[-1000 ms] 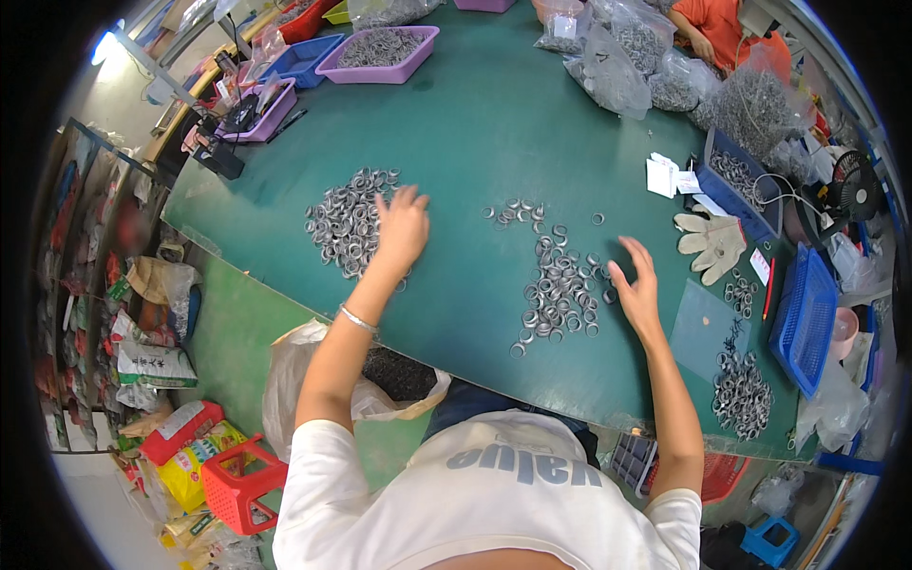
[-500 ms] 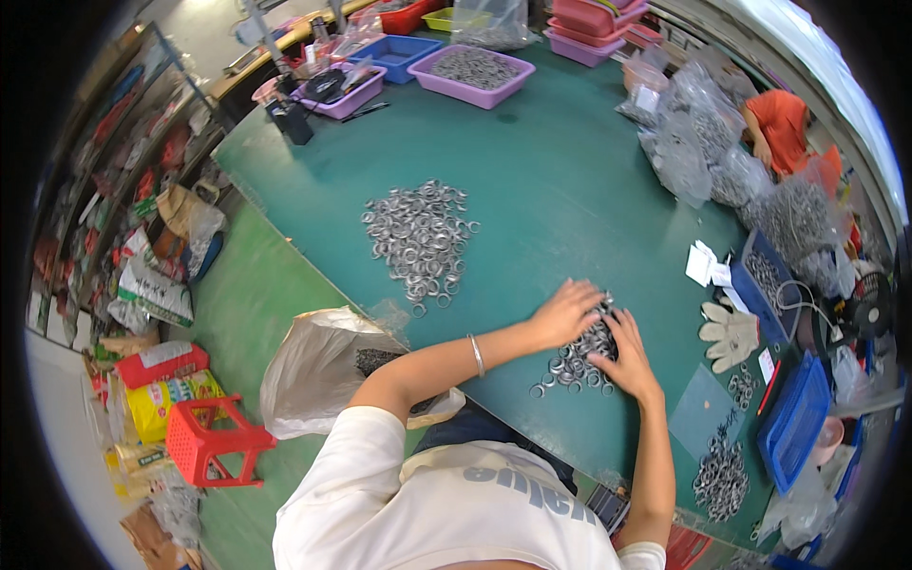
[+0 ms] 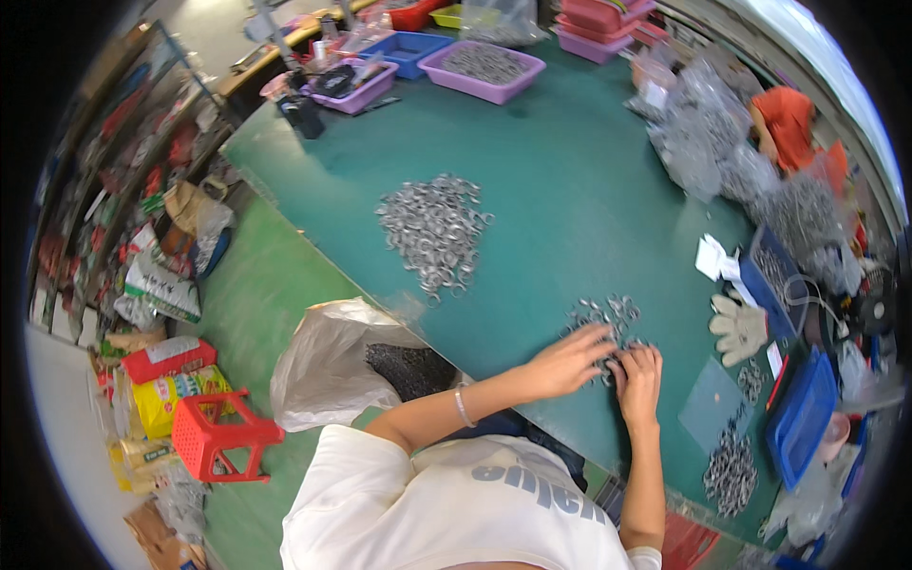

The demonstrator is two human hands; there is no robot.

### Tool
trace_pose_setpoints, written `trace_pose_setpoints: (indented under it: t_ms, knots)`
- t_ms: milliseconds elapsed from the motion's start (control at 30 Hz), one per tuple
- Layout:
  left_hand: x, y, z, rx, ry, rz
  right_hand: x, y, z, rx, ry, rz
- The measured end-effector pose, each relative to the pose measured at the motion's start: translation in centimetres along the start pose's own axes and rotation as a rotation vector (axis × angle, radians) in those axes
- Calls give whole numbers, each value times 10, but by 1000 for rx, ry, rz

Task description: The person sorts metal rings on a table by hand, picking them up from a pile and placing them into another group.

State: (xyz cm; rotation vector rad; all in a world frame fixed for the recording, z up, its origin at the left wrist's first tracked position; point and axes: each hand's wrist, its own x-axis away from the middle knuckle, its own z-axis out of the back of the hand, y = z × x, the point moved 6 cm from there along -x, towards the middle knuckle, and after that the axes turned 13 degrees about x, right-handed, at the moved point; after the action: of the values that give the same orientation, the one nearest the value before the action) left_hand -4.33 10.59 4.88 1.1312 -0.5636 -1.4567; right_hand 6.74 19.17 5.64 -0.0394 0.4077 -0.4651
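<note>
My left hand (image 3: 573, 362) reaches over a small heap of grey metal rings (image 3: 608, 313) near the table's front edge, its fingers stretched out and slightly blurred. Close beside it, my right hand (image 3: 639, 382) has its fingers bent together at the heap's right side; whatever lies in them is hidden. Part of the heap is covered by both hands, and some rings show beyond the fingertips. A larger pile of the same rings (image 3: 432, 233) lies farther left on the green table (image 3: 560, 218). Another pile of rings (image 3: 730, 475) is at the right, near the edge.
An open sack (image 3: 328, 366) with dark contents stands against the front edge, left of me. On the right lie a work glove (image 3: 737, 329), a blue tray (image 3: 801, 418) and filled plastic bags (image 3: 698, 142). A purple tray (image 3: 483, 90) holds small metal parts; a red stool (image 3: 223, 437) stands on the floor.
Both hands have come nearer to my body. My right hand's spread fingers have bent inward. More of the small heap shows beyond my hands, and the whole view has shifted slightly.
</note>
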Motion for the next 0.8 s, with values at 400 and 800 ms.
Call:
trace_pose_setpoints:
  t_ms: [400, 800]
  knots:
    - [41, 31, -10, 282, 14, 236, 34, 24, 14, -195, 11, -459]
    - [64, -3, -62, 1567, -57, 872, 41, -42, 41, -409, -66, -216]
